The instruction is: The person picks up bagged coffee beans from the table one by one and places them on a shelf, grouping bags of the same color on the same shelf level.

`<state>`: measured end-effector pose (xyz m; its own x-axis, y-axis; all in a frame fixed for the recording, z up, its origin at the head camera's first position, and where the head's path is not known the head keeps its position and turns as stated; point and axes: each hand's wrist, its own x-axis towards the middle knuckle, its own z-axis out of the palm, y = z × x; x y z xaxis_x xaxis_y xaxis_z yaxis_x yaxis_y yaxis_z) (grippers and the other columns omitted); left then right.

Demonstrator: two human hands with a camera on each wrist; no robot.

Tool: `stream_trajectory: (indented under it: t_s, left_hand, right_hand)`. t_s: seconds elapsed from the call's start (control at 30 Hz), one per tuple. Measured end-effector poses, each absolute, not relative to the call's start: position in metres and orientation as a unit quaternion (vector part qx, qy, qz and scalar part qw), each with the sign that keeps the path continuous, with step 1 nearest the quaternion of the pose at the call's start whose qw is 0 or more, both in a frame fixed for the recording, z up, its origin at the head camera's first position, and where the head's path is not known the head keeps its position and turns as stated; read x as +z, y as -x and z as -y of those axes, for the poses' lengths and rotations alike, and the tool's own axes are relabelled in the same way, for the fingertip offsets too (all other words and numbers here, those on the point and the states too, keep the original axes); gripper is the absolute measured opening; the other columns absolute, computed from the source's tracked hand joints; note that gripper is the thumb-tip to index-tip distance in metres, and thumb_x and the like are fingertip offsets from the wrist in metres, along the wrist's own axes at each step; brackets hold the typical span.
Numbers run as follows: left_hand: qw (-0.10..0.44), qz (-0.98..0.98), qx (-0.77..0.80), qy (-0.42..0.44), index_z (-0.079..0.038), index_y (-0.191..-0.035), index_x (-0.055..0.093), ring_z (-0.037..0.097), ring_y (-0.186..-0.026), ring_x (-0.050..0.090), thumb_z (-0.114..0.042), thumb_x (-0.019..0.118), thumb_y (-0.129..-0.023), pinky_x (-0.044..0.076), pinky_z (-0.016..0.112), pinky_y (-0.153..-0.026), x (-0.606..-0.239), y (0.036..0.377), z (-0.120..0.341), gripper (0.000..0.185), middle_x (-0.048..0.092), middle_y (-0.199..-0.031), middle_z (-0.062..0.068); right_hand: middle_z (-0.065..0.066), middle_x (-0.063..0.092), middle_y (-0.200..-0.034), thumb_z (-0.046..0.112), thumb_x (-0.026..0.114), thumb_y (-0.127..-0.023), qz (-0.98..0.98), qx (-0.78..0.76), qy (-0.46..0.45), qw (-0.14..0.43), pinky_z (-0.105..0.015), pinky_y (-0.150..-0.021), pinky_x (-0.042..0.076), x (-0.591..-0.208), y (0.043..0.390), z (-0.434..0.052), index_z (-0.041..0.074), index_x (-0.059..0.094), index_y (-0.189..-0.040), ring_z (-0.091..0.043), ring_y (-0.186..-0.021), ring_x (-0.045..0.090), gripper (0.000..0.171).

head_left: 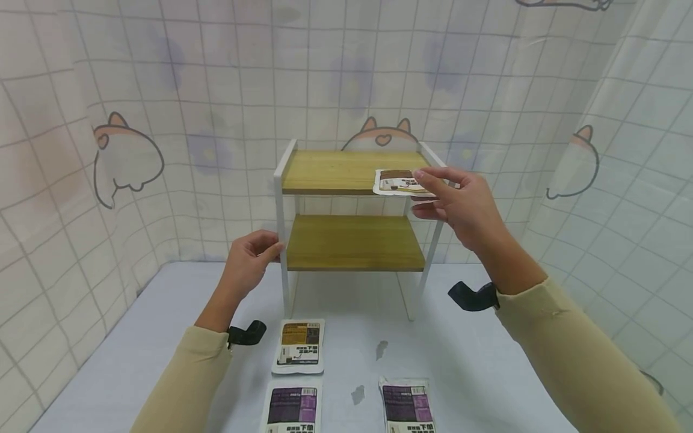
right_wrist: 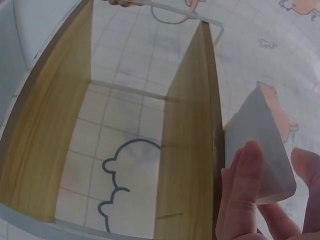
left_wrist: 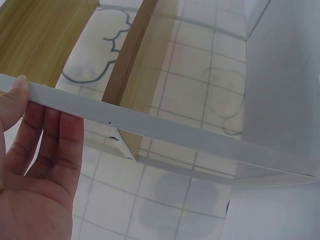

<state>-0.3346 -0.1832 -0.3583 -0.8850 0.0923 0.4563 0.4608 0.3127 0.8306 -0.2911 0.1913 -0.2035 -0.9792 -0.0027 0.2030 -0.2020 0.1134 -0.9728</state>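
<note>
A two-tier shelf rack (head_left: 354, 240) with wooden boards and a white frame stands on the table. My left hand (head_left: 250, 258) grips its left front post (left_wrist: 165, 130), thumb on one side and fingers behind in the left wrist view. A flat packet (head_left: 399, 183) with a brown and white label is pinched in my right hand (head_left: 460, 201) at the front right edge of the top board (head_left: 335, 171). From the right wrist view, the pale back of the packet (right_wrist: 265, 150) shows between thumb and fingers, beside the board.
On the white table (head_left: 460, 361) before the rack lie a packet with an orange-brown label (head_left: 299, 344) and two with purple labels, one at left (head_left: 292, 409) and one at right (head_left: 407, 406). A gridded curtain (head_left: 227, 78) with cartoon animals hangs behind and at both sides.
</note>
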Motion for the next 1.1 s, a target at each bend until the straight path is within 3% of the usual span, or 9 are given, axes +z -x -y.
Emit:
stream_trajectory:
  t_s: [0.17, 0.47, 0.9, 1.1]
  left_hand:
    - [0.165, 0.796, -0.557, 0.168, -0.007, -0.112, 0.072, 0.014, -0.088, 0.071, -0.023, 0.069, -0.099, 0.062, 0.032, -0.083, -0.358, 0.334, 0.183, 0.021, 0.073, -0.107, 0.015]
    - [0.162, 0.797, -0.557, 0.167, -0.007, -0.113, 0.072, 0.014, -0.089, 0.071, -0.023, 0.069, -0.100, 0.060, 0.024, -0.082, -0.357, 0.333, 0.183, 0.021, 0.073, -0.108, 0.015]
    - [0.161, 0.801, -0.552, 0.166, -0.005, -0.115, 0.072, 0.015, -0.089, 0.071, -0.024, 0.068, -0.100, 0.062, 0.035, -0.087, -0.358, 0.334, 0.183, 0.025, 0.073, -0.109, 0.014]
    - [0.158, 0.801, -0.554, 0.162, -0.007, -0.114, 0.072, 0.016, -0.090, 0.071, -0.025, 0.069, -0.100, 0.061, 0.029, -0.085, -0.358, 0.334, 0.183, 0.023, 0.073, -0.109, 0.013]
  right_hand:
    - [-0.007, 0.073, -0.113, 0.039, 0.083, -0.085, 0.725, 0.679, -0.094, 0.067, -0.028, -0.078, 0.063, -0.208, 0.288, -0.189, 0.009, 0.065, -0.135, -0.018, -0.090, 0.076, 0.061]
    - [-0.006, 0.074, -0.104, 0.026, 0.083, -0.087, 0.722, 0.679, -0.114, 0.072, -0.028, -0.077, 0.063, -0.214, 0.287, -0.186, 0.009, 0.060, -0.142, -0.020, -0.077, 0.077, 0.062]
    - [-0.008, 0.068, -0.114, 0.028, 0.081, -0.088, 0.738, 0.661, -0.110, 0.079, -0.026, -0.079, 0.063, -0.218, 0.291, -0.187, 0.012, 0.059, -0.144, -0.019, -0.078, 0.077, 0.062]
    - [-0.007, 0.068, -0.113, 0.027, 0.081, -0.089, 0.739, 0.660, -0.111, 0.076, -0.026, -0.079, 0.063, -0.219, 0.293, -0.188, 0.012, 0.058, -0.145, -0.018, -0.078, 0.077, 0.063]
